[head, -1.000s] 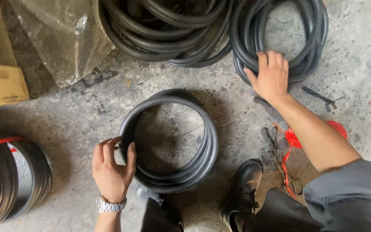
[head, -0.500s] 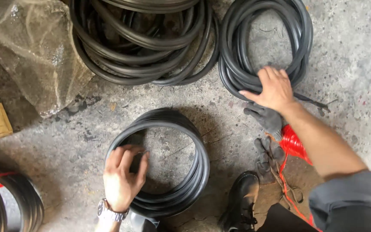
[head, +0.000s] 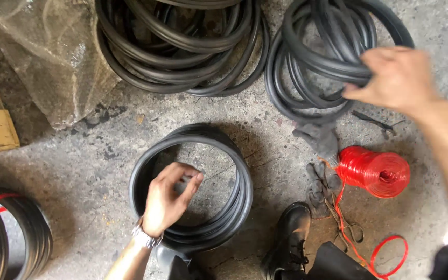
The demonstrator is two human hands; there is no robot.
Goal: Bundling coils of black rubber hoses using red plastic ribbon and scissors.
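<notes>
On the concrete floor [head: 265,129], left hand [head: 168,199] curled inside neat rubber coil [head: 237,192], fingers half closed on its near-left rim. Up right, right hand [head: 397,78] gripping strands of loose rubber hoops [head: 307,57], lifted slightly. Loose hoops well apart from coil, lying up-right of it; right hand nearer.

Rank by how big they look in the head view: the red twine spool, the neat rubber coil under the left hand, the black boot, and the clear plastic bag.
1. Neat rubber coil and clear plastic bag: alike, bag cropped, unranked.
2. Black boot, partly cut off.
3. Red twine spool.
</notes>
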